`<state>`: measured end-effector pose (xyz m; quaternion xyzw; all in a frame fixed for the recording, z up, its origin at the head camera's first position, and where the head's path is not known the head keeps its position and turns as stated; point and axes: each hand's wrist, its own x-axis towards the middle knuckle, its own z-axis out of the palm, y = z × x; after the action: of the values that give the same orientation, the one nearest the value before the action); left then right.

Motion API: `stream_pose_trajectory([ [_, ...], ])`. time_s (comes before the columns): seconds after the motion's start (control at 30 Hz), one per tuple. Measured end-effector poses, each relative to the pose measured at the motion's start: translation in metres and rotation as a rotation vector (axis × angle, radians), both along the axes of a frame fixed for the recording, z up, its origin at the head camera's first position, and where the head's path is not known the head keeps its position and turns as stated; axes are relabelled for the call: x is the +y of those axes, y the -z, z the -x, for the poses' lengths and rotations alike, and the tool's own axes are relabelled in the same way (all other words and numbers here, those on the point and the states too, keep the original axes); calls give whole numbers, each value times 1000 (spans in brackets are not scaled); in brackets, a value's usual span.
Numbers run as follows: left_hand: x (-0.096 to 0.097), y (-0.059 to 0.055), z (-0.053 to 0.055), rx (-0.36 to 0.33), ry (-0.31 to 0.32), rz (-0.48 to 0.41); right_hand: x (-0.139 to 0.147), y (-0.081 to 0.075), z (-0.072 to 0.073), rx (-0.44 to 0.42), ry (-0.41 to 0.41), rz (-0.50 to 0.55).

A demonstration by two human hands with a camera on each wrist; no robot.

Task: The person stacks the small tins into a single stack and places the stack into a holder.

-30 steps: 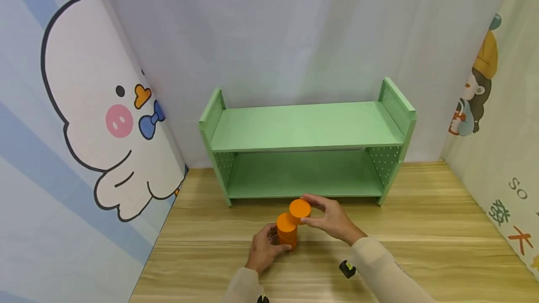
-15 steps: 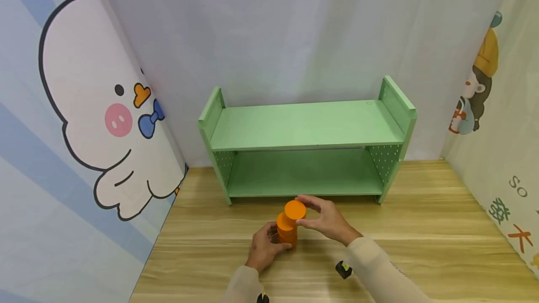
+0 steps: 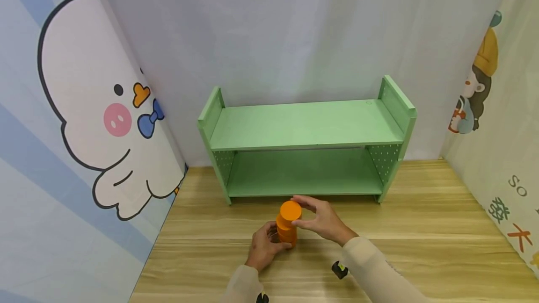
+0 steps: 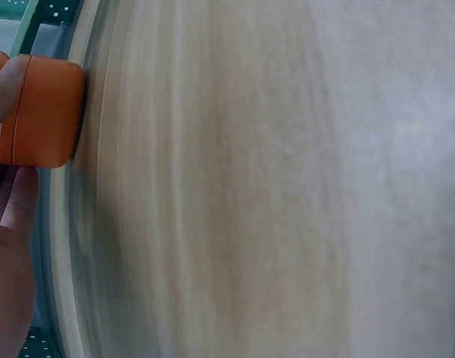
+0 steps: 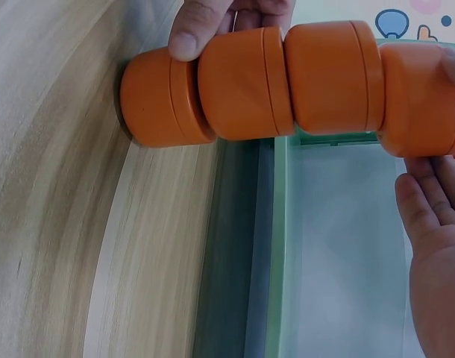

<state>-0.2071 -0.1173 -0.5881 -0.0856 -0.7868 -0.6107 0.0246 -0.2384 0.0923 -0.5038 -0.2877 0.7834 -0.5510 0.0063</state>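
Note:
Several orange lidded jars stand in one column (image 3: 287, 236) on the table, in front of the green shelf. My left hand (image 3: 263, 248) holds the lower part of the column from the left, its thumb at the near side. My right hand (image 3: 323, 222) grips the topmost jar (image 3: 290, 211) from the right, between thumb and fingers. In the right wrist view this top jar (image 5: 415, 101) sits against the jar below (image 5: 328, 78), a little out of line with it. The left wrist view shows only the bottom jars (image 4: 52, 112) and part of my left hand.
A green two-tier shelf (image 3: 305, 125) stands behind the jars against a pale cloth backdrop (image 3: 269, 32). Wood-grain table (image 3: 202, 247) lies around the hands. Printed cloths hang at the left and right. A small black device (image 3: 339, 269) is at the right sleeve.
My right hand has moved left with the top jar, from beside the column to over it. My left hand has stayed on the lower jars.

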Motion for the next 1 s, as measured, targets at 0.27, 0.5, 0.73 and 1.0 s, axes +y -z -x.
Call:
stream_pose_trajectory([
  [0.27,-1,-1,1,9,5,33,-4,0,0,-15,-11,-8],
  [0.5,-1,-1,2,14,8,52,-6,-1,-1,-21,-15,-10],
  [0.73,-1,-1,1,8,9,37,-8,0,-1,-40,-24,-2],
  [1.0,-2,-2,1,6,26,9,-8,0,-3,-48,-35,3],
])
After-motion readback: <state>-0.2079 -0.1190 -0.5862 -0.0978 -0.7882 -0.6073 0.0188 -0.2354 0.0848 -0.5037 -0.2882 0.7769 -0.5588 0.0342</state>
